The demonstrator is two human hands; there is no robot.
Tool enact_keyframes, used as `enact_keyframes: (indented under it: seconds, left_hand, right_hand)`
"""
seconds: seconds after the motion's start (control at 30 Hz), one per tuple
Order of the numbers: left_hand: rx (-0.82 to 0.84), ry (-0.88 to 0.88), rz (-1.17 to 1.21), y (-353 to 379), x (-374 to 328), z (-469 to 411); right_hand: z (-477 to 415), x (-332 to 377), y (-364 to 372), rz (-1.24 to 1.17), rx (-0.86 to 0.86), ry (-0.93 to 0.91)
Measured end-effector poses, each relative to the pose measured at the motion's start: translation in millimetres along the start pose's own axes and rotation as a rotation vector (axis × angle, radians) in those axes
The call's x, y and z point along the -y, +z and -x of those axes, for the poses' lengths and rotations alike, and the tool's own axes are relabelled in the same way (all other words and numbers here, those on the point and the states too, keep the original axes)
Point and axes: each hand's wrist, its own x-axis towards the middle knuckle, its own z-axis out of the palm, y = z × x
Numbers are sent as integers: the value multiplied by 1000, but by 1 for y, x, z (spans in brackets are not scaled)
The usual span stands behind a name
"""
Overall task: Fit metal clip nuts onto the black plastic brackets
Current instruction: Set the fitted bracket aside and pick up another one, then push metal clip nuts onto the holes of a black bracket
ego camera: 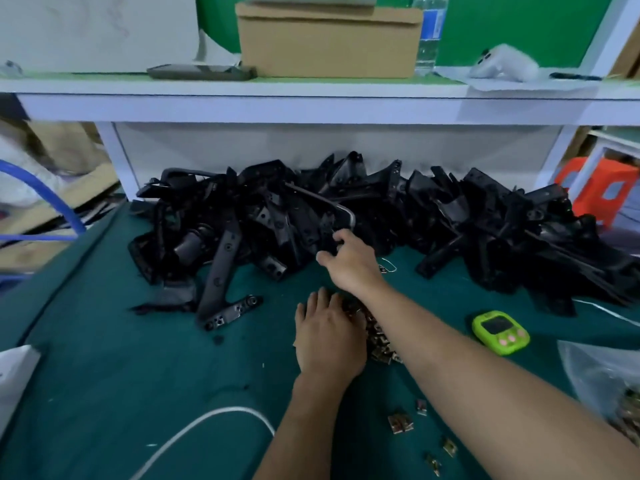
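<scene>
Head view puts you near the start of a long batch. Your right hand (349,261) reaches into the front of the pile of brackets (485,216), fingers and thumb curled round one bracket (325,233) that has not yet come free of the heap. Your left hand (329,337) lies flat with straight fingers on the heap of clip nuts (379,337) on the green surface (121,375). It grips nothing that shows. A few stray clip nuts (400,424) lie nearer you, and a clear bag (609,386) at the right edge seems to hold more.

Left of the pile and apart from it lies a loose bracket (221,271) with what look like metal clips on its foot. I judge that one finished, though the blur leaves some doubt. It is the only piece that looks done. The pile is large, and you cannot tell from here whether any bracket in it carries a clip. Nearly all of the work seems to lie ahead: pull this bracket clear, pick up a nut, push it on.
</scene>
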Motion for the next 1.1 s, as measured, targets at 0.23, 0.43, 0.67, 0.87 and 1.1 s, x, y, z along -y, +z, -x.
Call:
enact_keyframes:
  seconds: [0.23, 0.43, 0.67, 0.87, 1.1]
  left_hand:
    - [-43, 88, 123, -8, 6, -18]
    - [-196, -23, 273, -12, 1, -17]
    - [-298, 11, 240, -17, -1, -12]
    - [-348, -158, 541, -25, -10, -9]
    - [291, -243, 1357, -56, -11, 7]
  right_hand:
    - [-19, -3, 5, 33, -149, 31]
    - [6, -19, -52, -226, -239, -204]
    - [54, -34, -87, 21, -648, -341]
    - [95, -64, -93, -704, -511, 100]
    - [127, -88, -101, -831, -145, 138]
